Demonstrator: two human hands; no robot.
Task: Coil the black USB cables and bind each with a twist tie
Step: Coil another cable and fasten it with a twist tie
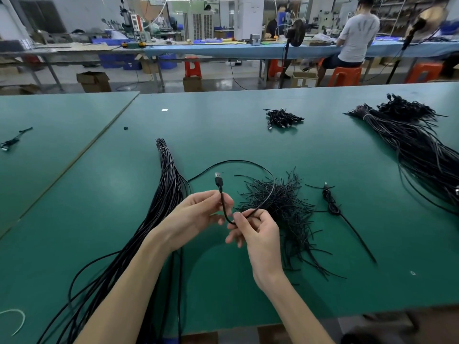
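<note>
My left hand [198, 214] pinches a black USB cable [248, 162] just below its plug [218, 179], which points up. My right hand [253, 229] grips the same cable a short way along, so a small U-bend hangs between the hands. From my right hand the cable arcs up over the table and runs left into the long bundle of black cables [166, 189]. A loose heap of black twist ties [285, 207] lies right behind my right hand. One coiled, tied cable [331, 202] lies to the right of the heap.
The green table [223, 125] holds a small pile of coiled cables [282, 118] at the back and a big cable bundle [417, 145] at far right. A stray cable [12, 142] lies on the left table. People work at benches beyond.
</note>
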